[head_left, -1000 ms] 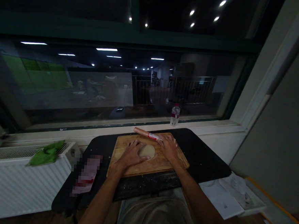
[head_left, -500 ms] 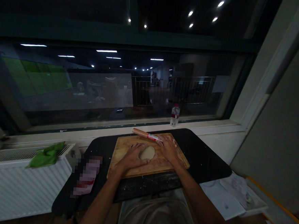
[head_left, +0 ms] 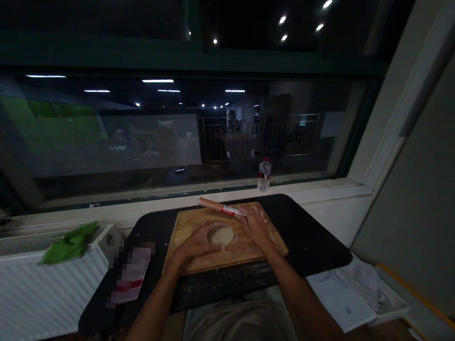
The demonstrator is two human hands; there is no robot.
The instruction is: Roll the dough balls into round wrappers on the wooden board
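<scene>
A flat, pale round of dough (head_left: 222, 236) is on the wooden cutting board (head_left: 232, 260). My left hand (head_left: 196, 242) curves around its left side, fingers at the far edge and thumb at the near edge. Just beyond the dough, a wooden rolling pin (head_left: 210, 204) with a red and white label lies slantwise across the back of the board. My right hand (head_left: 255, 225) is closed over the pin's right end, which its fingers hide. Pale flour marks show on the board and fingers.
The board rests on a black table (head_left: 307, 249) dusted with white specks. At the left lies a blurred-out pink item (head_left: 132, 275). A water bottle (head_left: 264, 175) stands on the windowsill. A green cloth (head_left: 68, 245) drapes over the radiator (head_left: 48, 288); papers (head_left: 343, 300) lie at the right.
The dough round has shifted slightly left with my left hand and now looks like a narrower oval. My right hand stays on the rolling pin. The camera view has tilted a little.
</scene>
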